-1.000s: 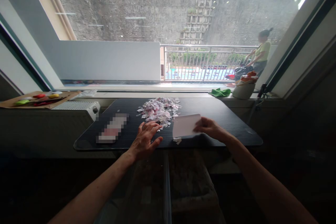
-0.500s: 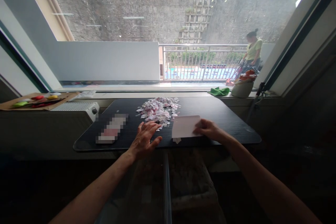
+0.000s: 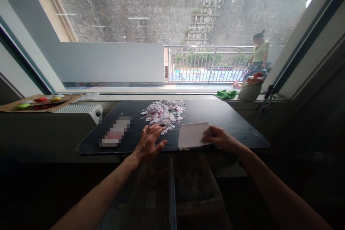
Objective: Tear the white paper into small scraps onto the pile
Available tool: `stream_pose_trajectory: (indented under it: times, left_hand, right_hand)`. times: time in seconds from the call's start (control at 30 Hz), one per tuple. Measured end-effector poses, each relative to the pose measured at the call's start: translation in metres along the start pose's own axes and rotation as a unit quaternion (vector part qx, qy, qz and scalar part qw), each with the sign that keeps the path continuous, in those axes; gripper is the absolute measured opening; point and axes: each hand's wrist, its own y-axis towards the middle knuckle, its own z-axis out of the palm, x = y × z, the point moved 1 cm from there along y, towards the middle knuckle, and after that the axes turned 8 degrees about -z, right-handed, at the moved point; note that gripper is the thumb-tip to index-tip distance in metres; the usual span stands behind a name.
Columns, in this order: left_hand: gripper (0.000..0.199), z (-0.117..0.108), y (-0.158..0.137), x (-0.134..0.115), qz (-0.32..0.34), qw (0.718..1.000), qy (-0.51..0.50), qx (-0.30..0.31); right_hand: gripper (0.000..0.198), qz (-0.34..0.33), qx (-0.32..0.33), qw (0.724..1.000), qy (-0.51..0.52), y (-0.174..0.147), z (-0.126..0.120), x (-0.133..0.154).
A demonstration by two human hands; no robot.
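Observation:
My right hand pinches the right side of a white card, which is tilted over the near edge of the dark table. A few paper scraps peek out under the card's lower left corner. My left hand rests on the table with fingers spread, its fingertips beside a heap of small torn paper pieces. To the left of that hand lies a long blurred-out item, too pixelated to name.
A radiator stands left of the table, beside a board with colourful items. On the window sill are a green cloth and a white bucket. Beyond the glass, a person stands by a railing. Below the table is a clear bin.
My right hand has drawn the card toward me and slightly right, to the table's near edge, with scraps under it. My left hand has stayed in place.

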Motion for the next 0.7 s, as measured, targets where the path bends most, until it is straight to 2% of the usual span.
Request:
stream_pose_trajectory:
  times: [0.27, 0.5, 0.6, 0.7]
  left_hand:
    - [0.045, 0.000, 0.000, 0.000, -0.006, 1.000, -0.001, -0.003]
    - [0.045, 0.001, -0.001, 0.001, -0.012, 1.000, -0.007, -0.007]
    - [0.045, 0.001, 0.000, 0.001, -0.020, 1.000, -0.015, -0.007]
    - [0.041, 0.000, 0.003, 0.002, -0.051, 0.998, -0.027, -0.025]
  right_hand:
    - [0.025, -0.009, -0.037, 0.999, -0.019, -0.001, -0.003, 0.000]
    - [0.029, -0.014, -0.011, 1.000, 0.009, -0.003, 0.003, 0.001]
    - [0.032, -0.014, -0.045, 0.999, 0.025, 0.002, 0.006, -0.005]
    - [0.034, -0.029, -0.112, 0.993, 0.036, 0.012, 0.011, -0.009]
